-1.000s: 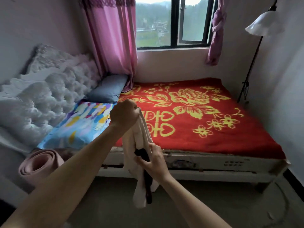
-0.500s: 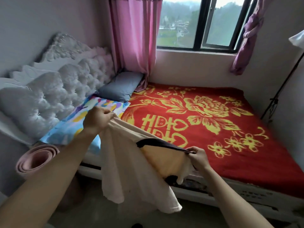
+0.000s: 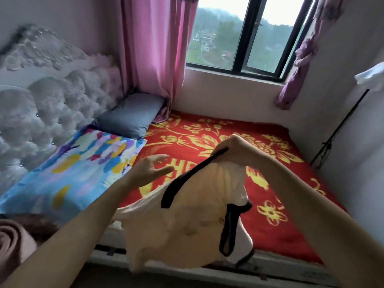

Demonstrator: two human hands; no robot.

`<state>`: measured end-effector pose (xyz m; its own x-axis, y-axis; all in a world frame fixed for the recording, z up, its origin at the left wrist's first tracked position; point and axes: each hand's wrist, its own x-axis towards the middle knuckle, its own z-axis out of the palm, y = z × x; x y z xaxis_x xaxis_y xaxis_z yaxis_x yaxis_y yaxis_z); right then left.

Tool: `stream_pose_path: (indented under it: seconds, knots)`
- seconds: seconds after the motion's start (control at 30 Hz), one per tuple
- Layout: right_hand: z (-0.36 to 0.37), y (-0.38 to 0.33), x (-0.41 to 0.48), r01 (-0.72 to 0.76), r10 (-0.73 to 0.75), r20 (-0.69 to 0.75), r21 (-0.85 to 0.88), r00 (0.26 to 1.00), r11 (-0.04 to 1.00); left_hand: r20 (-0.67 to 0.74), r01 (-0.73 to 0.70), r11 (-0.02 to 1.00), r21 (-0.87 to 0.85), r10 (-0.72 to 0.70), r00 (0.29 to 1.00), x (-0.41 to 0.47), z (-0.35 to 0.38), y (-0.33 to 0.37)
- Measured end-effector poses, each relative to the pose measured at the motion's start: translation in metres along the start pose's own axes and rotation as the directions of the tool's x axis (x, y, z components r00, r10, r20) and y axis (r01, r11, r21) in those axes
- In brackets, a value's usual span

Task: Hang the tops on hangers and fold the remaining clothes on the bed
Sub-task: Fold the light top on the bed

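Nearest, the thin cream fabric top with black trim (image 3: 187, 229) is hanging in the air over the near edge of the bed, below and between the two hands. The right hand (image 3: 234, 147) is pinching it by the black band, fingers curled over the trim. The left hand (image 3: 152, 170) is hovering just left of the cloth with fingers spread, holding nothing.

With one grip carrying all of it, the top is probably at risk of slipping off the bed edge toward the floor. It may also be bunching and twisting, which would make its neckline hard to find for a hanger. No hanger is showing in view.

Under and beyond the hands, a red blanket patterned with yellow flowers (image 3: 280, 235) is covering the bed. Left of the left hand a bright multicoloured pillow (image 3: 79, 173) is lying, with a grey-blue pillow (image 3: 133, 115) beyond it, both against a white tufted headboard (image 3: 41, 113). A rolled pink mat (image 3: 10, 242) is sitting low to the far left. Beyond the right hand, a pink curtain (image 3: 155, 48), a dark-framed window (image 3: 249, 38) and a knotted purple curtain (image 3: 301, 59) are lining the far wall.
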<state>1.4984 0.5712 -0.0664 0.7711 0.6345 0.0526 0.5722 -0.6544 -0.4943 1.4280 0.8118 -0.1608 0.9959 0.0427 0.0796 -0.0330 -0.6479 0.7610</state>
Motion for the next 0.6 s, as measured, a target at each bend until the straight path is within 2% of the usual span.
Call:
stream_pose_path:
  seconds: [0.03, 0.1, 0.17, 0.23, 0.3, 0.33, 0.47, 0.6]
  knots:
    - [0.005, -0.006, 0.012, 0.014, -0.012, 0.046, -0.038, 0.999, 0.999, 0.113, -0.052, 0.986, -0.161, 0.070, 0.991, 0.009, 0.008, 0.009]
    - [0.015, -0.013, 0.029, 0.041, -0.039, 0.042, -0.030, 0.998, 0.999, 0.261, -0.088, 0.951, -0.295, 0.169, 0.950, 0.024, 0.026, 0.021]
    - [0.020, -0.008, 0.041, 0.041, -0.037, -0.043, 0.103, 0.998, 0.994, 0.186, -0.120, 0.927, -0.356, 0.197, 0.963, 0.037, 0.043, 0.030]
    - [0.023, 0.009, 0.050, -0.003, 0.038, -0.096, 0.343, 0.995, 0.939, 0.013, -0.143, 0.888, -0.436, 0.165, 0.986, 0.051, 0.051, 0.026]
    - [0.028, 0.038, 0.052, -0.040, 0.115, -0.079, 0.630, 0.990, 0.775, -0.116, -0.136, 0.838, -0.529, 0.087, 0.989, 0.064, 0.054, 0.020]
    - [0.036, 0.053, 0.051, -0.061, 0.138, -0.054, 0.698, 0.989, 0.713, -0.149, -0.148, 0.824, -0.546, 0.079, 0.986, 0.070, 0.053, 0.017]
    - [0.083, 0.102, 0.051, -0.300, 0.236, 0.185, 0.591, 0.954, 0.749, -0.272, -0.250, 0.838, -0.485, 0.128, 0.954, 0.095, 0.042, 0.023]
    - [0.132, 0.125, 0.073, -0.380, 0.235, 0.327, 0.503, 0.915, 0.777, -0.317, -0.299, 0.838, -0.457, 0.161, 0.935, 0.127, 0.031, 0.043]
